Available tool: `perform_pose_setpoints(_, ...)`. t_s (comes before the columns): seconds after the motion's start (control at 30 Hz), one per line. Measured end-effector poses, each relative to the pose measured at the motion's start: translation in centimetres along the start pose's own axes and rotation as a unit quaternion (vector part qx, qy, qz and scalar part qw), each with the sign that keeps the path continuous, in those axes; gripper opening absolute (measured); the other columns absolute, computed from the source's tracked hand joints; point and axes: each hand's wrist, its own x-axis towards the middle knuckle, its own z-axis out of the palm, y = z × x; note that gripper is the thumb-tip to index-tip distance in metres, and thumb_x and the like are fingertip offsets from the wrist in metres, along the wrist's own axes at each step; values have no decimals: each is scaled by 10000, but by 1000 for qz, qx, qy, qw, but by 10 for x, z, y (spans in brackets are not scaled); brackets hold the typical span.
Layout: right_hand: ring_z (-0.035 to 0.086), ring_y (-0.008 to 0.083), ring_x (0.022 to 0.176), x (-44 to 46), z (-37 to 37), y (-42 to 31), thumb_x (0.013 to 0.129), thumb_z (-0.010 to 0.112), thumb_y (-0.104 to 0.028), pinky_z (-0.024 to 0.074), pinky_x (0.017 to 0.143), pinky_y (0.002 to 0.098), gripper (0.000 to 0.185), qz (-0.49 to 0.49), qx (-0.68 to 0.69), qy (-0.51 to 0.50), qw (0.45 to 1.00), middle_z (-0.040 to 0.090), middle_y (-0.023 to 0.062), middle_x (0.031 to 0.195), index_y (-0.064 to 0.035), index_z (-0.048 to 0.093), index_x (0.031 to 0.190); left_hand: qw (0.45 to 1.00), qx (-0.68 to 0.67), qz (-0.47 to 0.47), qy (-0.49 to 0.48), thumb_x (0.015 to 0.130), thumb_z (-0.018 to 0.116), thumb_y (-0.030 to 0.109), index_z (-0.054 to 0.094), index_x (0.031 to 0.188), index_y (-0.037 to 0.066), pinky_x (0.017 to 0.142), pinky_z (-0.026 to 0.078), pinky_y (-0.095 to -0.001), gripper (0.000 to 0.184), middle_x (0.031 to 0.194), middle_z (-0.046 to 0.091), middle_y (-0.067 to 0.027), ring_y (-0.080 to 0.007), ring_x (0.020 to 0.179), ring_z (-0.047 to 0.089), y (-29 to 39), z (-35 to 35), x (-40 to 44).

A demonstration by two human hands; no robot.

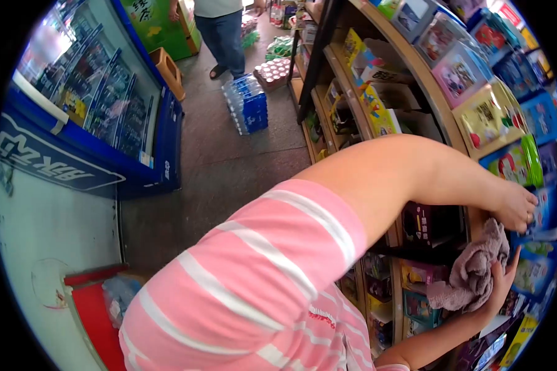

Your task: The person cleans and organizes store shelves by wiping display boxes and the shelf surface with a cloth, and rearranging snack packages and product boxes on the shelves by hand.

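My left hand [515,207], with a ring on one finger, reaches over the shelf with curled fingers gripping a blue packet [544,210]. Below it, my right hand [500,289] has a crumpled mauve cloth [473,272] bunched against the palm. Its fingertips stretch up beside another blue packet [534,272]. A green and white packet [515,162] and a yellow packet [490,120] stand in the same row, just above my left hand. My left forearm hides part of the lower shelves.
Wooden shelving [439,93] holds packets and open boxes. Across the aisle stand a blue drinks fridge [167,142] and a brown stool [167,74]. Wrapped bottle packs [246,104] sit on the floor near a standing person [220,31]. A red object [96,315] is at lower left.
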Motion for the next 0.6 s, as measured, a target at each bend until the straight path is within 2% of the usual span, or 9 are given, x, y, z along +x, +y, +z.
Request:
perform_pose_setpoints(0.17,471,266,1077,-1,4,10,802,540,-107,392,906,338,745,75,93,20,993,389,215,1274,-37,136,1424,964,-130,-141,183,762,523,161,523,790,86,835,439,-356,80,747,528,-50,-236,795,558,24,-125,-128)
perform_pose_setpoints(0.2,467,270,1088,-1,9,5,810,556,-126,389,920,349,748,81,102,39,991,368,216,1291,-35,137,1423,945,-199,-259,9,760,527,142,569,880,64,812,456,-348,150,813,578,-97,-256,839,571,31,-162,-183)
perform_pose_setpoints(0.23,463,285,1104,1,11,8,810,566,-148,392,926,366,756,90,101,51,989,365,229,1294,-37,137,1422,828,-206,-471,-224,753,549,152,574,1029,48,808,464,-370,296,929,611,-143,-300,919,572,44,-199,-232)
perform_pose_setpoints(0.27,460,291,1104,5,9,16,807,576,-156,388,928,366,777,91,48,60,993,367,222,1294,-40,121,1427,713,-219,-625,-230,765,571,160,498,1201,41,832,458,-402,458,1101,575,-185,-341,1006,547,64,-227,-300)
perform_pose_setpoints(0.3,457,291,1104,7,11,18,799,585,-155,386,929,365,805,97,27,89,991,358,216,1305,-56,99,1432,524,-200,-764,-317,779,587,175,385,1289,9,865,448,-404,574,1156,530,-237,-358,1044,533,90,-248,-372)
perform_pose_setpoints(0.4,451,294,1110,16,10,16,774,612,-154,372,939,369,827,117,-29,147,982,357,214,1316,-57,111,1425,123,-166,-893,-400,785,544,213,475,1250,29,920,414,-384,505,1228,493,-237,-341,1095,518,140,-343,-564)
perform_pose_setpoints(0.43,451,294,1112,17,10,13,766,620,-154,366,944,371,824,120,-43,153,980,360,217,1315,-50,128,1419,87,-51,-945,-311,794,500,165,236,1401,86,962,379,-391,667,1294,438,-236,-343,1178,460,158,-364,-602)
perform_pose_setpoints(0.5,449,296,1118,18,10,11,750,637,-154,353,954,376,820,131,-59,163,976,368,222,1315,-36,162,1407,44,-72,-896,-437,791,465,128,36,1438,158,973,371,-401,778,1308,426,-228,-343,1197,444,140,-404,-627)
perform_pose_setpoints(0.6,446,299,1126,18,7,6,725,663,-155,334,968,382,814,146,-85,160,972,379,230,1314,-15,213,1389,43,-74,-911,-404,795,452,124,58,1440,196,977,367,-406,759,1315,421,-222,-336,1193,451,110,-429,-646)
